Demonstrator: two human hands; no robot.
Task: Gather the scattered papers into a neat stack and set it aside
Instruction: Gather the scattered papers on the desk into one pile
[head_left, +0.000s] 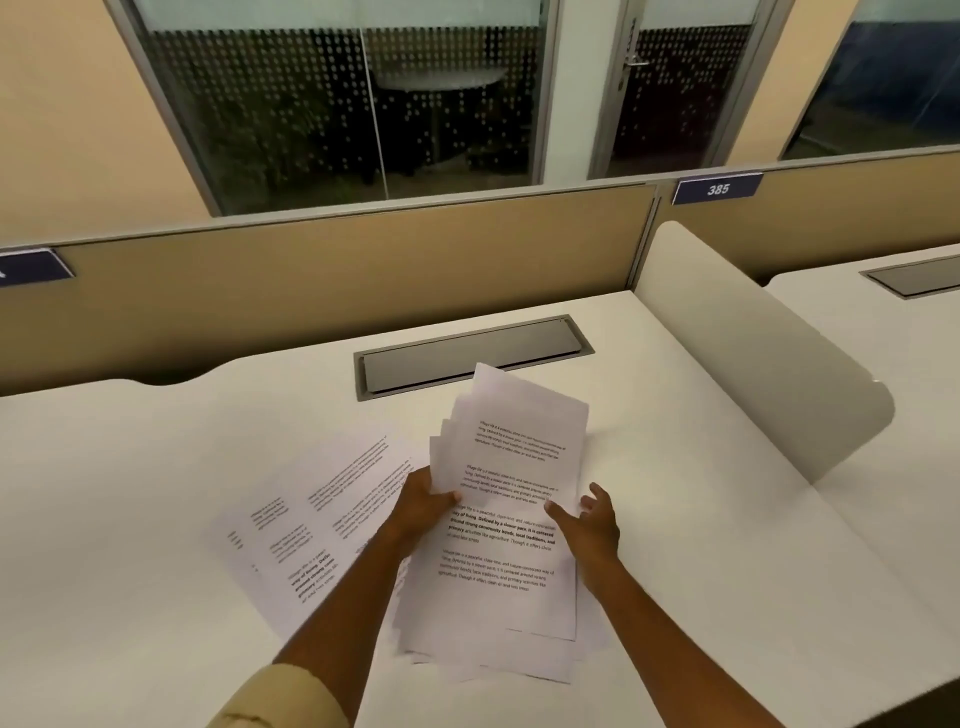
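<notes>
My left hand grips a fanned bundle of printed sheets by its lower left edge and holds it tilted up off the desk. Under the bundle lies a loose pile of papers, its edges uneven. My right hand hovers at the pile's right edge with fingers spread and holds nothing. To the left of my left arm, a few more printed sheets lie flat and overlapping on the white desk.
A grey cable hatch is set into the desk just behind the papers. A tan partition closes the back. A curved white divider stands on the right, with another desk beyond it.
</notes>
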